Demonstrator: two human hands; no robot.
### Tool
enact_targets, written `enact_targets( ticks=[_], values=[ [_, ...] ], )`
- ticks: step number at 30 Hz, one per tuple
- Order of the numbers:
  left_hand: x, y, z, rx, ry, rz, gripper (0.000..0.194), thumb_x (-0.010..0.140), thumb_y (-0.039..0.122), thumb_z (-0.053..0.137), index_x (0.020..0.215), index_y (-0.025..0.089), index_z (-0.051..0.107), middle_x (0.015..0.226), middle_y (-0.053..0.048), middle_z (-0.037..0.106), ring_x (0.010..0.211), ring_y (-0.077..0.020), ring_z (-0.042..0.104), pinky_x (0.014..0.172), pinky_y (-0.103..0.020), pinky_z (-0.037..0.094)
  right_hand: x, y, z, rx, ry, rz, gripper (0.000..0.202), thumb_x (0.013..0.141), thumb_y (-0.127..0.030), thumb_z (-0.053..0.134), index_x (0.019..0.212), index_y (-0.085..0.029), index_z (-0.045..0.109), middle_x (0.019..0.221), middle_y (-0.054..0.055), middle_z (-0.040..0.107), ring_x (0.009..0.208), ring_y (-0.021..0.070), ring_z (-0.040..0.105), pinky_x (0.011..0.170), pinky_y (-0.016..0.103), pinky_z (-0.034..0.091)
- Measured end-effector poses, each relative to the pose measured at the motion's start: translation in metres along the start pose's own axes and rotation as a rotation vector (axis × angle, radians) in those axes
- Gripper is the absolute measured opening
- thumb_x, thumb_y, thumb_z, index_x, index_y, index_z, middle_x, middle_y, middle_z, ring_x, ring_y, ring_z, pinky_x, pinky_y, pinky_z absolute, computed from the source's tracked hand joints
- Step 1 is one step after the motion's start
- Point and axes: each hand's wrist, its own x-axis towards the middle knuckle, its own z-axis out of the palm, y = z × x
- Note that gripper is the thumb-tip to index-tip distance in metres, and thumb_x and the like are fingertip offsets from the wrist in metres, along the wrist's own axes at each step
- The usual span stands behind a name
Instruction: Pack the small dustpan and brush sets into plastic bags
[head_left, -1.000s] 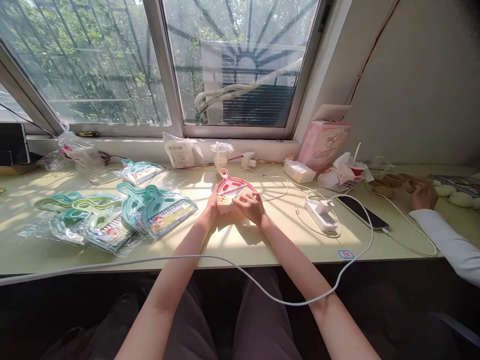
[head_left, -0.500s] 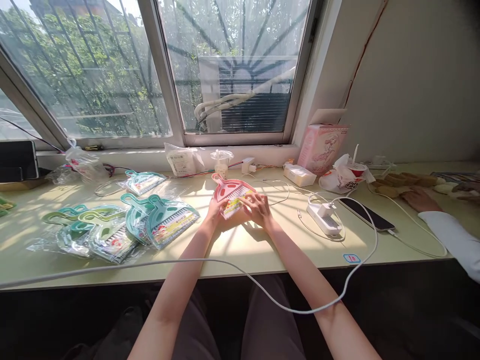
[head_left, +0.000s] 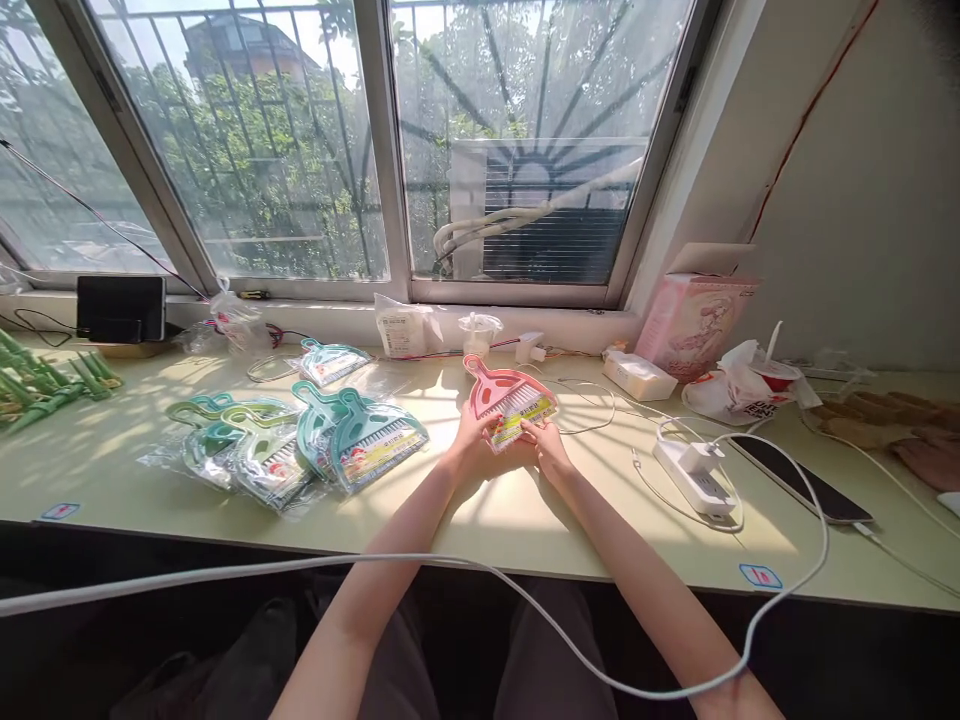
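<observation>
Both hands hold a pink dustpan-and-brush set (head_left: 501, 388) above the table, its looped handle pointing away from me. Across its front lies a yellow and white printed card (head_left: 525, 412), with pale bristles showing above it. My left hand (head_left: 471, 428) grips the left side of the set, some fingers hidden beneath. My right hand (head_left: 549, 442) pinches its lower right edge, thumb over the card. To the left lie several bagged dustpan sets: a teal one (head_left: 367, 440) closest to my left hand, a green one (head_left: 266, 450) beside it, and another teal one (head_left: 330, 360) farther back.
A white cable (head_left: 480, 568) crosses in front of my forearms. On the right are a power strip (head_left: 694, 480), a phone (head_left: 799, 475), a tissue pack (head_left: 637, 373) and a pink box (head_left: 697, 315). Another person's hand (head_left: 934, 460) rests at the far right. A lidded cup (head_left: 480, 330) stands behind.
My view has turned left, so everything sits farther right. My right hand's fingers, earlier bent over the card, now grip the set's lower right edge. The card faces me more openly.
</observation>
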Motion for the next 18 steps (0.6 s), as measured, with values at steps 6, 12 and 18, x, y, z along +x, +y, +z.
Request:
enact_targets(
  ticks=[6, 12, 18],
  values=[
    [0.014, 0.017, 0.0, 0.096, -0.048, 0.015, 0.04, 0.089, 0.031, 0.098, 0.125, 0.027, 0.083, 0.124, -0.015, 0.085, 0.144, -0.0419, 0.072, 0.123, -0.053, 0.061, 0.014, 0.003, -0.021, 0.067, 0.118, -0.065, 0.038, 0.071, -0.029, 0.095, 0.102, -0.026, 0.073, 0.099, 0.006, 0.088, 0.096, 0.0323, 0.088, 0.086, 0.045, 0.076],
    [0.053, 0.069, -0.057, 0.576, 0.605, 0.236, 0.021, 0.088, 0.007, 0.082, 0.097, 0.024, 0.074, 0.114, -0.019, 0.078, 0.167, -0.0374, 0.053, 0.134, -0.044, 0.047, 0.034, 0.001, -0.036, 0.122, 0.238, -0.086, 0.047, 0.065, -0.028, 0.1, 0.096, -0.029, 0.065, 0.09, 0.003, 0.086, 0.091, 0.0311, 0.089, 0.079, 0.044, 0.078],
    [0.074, 0.116, -0.087, 0.911, 0.622, 0.21, 0.032, 0.087, 0.029, 0.093, 0.079, 0.024, 0.062, 0.071, -0.01, 0.062, 0.12, -0.0467, 0.082, 0.099, -0.057, 0.067, 0.041, 0.012, -0.032, 0.069, 0.18, -0.085, 0.05, 0.064, -0.036, 0.102, 0.094, -0.03, 0.063, 0.086, 0.003, 0.085, 0.08, 0.0299, 0.088, 0.069, 0.039, 0.076]
  ],
)
